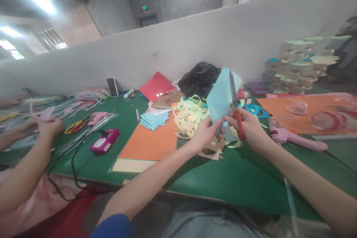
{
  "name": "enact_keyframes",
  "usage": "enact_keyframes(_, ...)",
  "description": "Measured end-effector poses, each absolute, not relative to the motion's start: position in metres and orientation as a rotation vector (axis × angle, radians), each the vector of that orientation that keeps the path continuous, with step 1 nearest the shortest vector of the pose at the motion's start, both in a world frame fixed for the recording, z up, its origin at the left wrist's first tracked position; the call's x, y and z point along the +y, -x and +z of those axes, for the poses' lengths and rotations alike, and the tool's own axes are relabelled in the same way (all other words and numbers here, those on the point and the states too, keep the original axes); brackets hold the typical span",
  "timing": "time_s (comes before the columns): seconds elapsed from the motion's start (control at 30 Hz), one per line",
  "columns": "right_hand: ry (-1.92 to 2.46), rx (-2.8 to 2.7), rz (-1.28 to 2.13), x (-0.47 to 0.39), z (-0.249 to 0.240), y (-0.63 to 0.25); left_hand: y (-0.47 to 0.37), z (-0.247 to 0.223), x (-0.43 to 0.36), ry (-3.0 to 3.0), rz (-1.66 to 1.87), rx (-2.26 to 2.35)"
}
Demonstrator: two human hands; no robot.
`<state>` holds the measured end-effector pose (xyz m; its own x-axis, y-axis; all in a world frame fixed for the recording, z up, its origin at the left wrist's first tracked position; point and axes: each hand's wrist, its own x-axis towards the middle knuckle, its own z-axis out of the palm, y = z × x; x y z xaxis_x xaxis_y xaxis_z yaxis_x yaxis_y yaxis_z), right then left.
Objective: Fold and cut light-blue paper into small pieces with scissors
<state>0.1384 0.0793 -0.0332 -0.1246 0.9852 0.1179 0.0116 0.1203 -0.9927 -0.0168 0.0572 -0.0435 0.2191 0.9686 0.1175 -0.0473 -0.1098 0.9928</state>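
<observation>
My left hand (205, 132) is closed on the lower edge of a light blue sheet of paper (220, 95), which stands up above the table. In my right hand (247, 124) is a pair of scissors (234, 93) with orange handles, its dark blades pointing up in front of the paper. The fingertips of both hands are close together near the sheet's bottom. Behind my left hand lies a heap of pale green and yellow paper strips (189, 115). Light blue paper pieces (154, 119) are fanned out on an orange sheet (150, 145) to the left.
A pink glue gun (295, 137) lies at right by another orange sheet (279, 108). Stacked clear cups (301, 68) stand behind. A black plastic bag (199, 78) and red paper (157, 85) lie by the wall. At left are a purple device (104, 142), wires and a co-worker's hands (47, 124).
</observation>
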Motion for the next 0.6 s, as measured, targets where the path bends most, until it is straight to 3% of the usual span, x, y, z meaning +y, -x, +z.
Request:
enact_keyframes(0.43, 1.109, -1.195, 1.151, 0.091, -0.028, -0.151, 0.018, -0.046, 0.063, -1.372, 1.024, 0.921)
enact_keyframes(0.6, 1.103, -1.171, 1.158, 0.093, -0.031, -0.151, 0.02, -0.046, 0.059, -1.403, 0.947, 1.101)
